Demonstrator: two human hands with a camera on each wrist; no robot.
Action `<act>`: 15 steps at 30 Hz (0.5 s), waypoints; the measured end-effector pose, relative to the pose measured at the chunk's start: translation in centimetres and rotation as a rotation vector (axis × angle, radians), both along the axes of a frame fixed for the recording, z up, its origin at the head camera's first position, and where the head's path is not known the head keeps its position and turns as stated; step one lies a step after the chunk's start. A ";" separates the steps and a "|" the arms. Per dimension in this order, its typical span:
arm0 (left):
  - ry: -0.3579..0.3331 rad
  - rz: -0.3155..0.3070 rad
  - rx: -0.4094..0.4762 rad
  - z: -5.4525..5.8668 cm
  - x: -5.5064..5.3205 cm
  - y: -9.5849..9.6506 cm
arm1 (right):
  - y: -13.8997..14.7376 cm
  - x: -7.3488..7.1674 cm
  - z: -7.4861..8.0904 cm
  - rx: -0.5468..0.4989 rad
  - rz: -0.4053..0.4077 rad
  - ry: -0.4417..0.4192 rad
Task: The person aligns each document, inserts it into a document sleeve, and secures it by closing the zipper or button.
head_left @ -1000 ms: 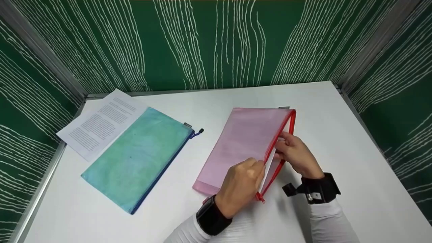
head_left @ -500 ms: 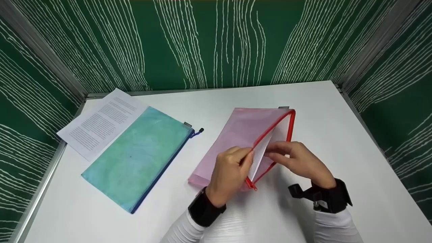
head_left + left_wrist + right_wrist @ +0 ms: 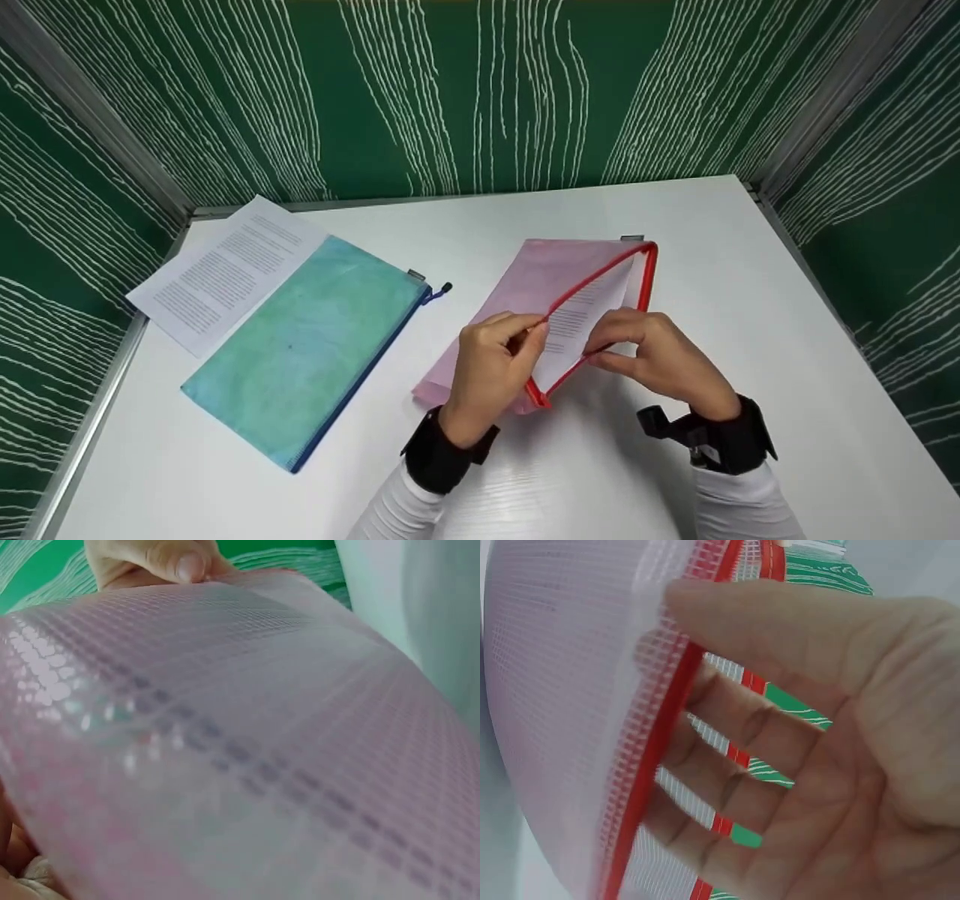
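A pink mesh zip pouch [image 3: 517,277] with red zipper edging lies in front of me at right of centre, its mouth spread wide. My left hand [image 3: 487,367] pinches the upper red edge between thumb and fingers. The lower edge is pinched by my right hand [image 3: 660,360]; in the right wrist view, the thumb of the right hand [image 3: 802,705] presses the mesh on one side while the fingers lie behind the red edge. A printed sheet of paper [image 3: 566,326] shows inside the pouch. In the left wrist view the pouch's mesh [image 3: 247,712] fills most of the picture.
On the left side of the white table [image 3: 810,420] lies a teal zip pouch [image 3: 300,345] with a dark blue zipper edge. It partly covers a printed sheet [image 3: 225,274]. Green walls [image 3: 637,75] with white lines stand behind and at both sides.
The pouch's mouth has spread wider, showing print on the sheet inside. My left hand has moved left with the upper edge; my right hand has come down from inside the mouth to the lower edge.
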State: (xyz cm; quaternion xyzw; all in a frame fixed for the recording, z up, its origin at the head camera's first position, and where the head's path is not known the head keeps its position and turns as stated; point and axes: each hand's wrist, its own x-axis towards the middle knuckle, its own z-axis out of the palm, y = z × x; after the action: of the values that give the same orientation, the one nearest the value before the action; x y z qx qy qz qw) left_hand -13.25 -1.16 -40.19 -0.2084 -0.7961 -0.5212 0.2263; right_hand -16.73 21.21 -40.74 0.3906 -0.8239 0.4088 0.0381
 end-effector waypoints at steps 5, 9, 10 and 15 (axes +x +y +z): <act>-0.040 -0.127 -0.040 0.1 0.0 -0.1 | -0.6 0.0 0.1 -0.069 -0.056 0.071; -0.046 -0.207 -0.091 0.5 0.2 -0.5 | -0.9 0.1 0.2 -0.133 -0.137 0.112; -0.045 -0.224 -0.104 0.6 0.2 -0.7 | -0.9 0.1 0.2 -0.148 -0.157 0.117; -0.062 -0.327 -0.150 1.5 0.6 -1.7 | -0.9 0.2 0.3 -0.184 -0.249 0.133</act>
State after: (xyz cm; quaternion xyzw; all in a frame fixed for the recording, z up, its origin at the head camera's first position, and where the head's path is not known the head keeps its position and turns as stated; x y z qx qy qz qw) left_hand -12.69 -2.91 -38.68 -0.3354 -0.7948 -0.4962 0.0978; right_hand -16.55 20.32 -40.46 0.3067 -0.8207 0.4479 0.1783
